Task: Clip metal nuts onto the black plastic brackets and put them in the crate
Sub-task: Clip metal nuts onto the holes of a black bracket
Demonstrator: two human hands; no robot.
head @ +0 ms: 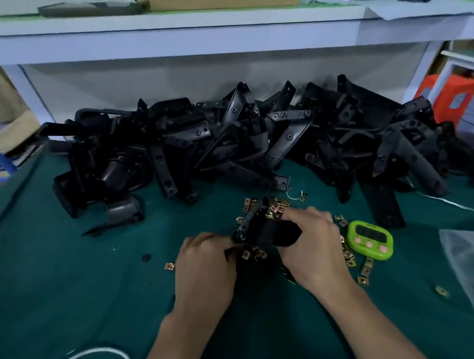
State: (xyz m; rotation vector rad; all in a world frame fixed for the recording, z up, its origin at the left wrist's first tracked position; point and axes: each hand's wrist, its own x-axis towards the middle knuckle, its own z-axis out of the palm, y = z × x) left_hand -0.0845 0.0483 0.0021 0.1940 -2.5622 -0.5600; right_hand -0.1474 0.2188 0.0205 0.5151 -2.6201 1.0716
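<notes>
On a green table (68,275) under a white shelf (164,38), a heap of brackets (255,138), too tangled to count, lines the back. The left hand (205,263) and right hand (310,241) both curl their fingers round one black bracket (264,230) just above well over a dozen scattered metal nuts (274,207). One green timer (370,240) and one plastic bag (465,250) lie to the right.
</notes>
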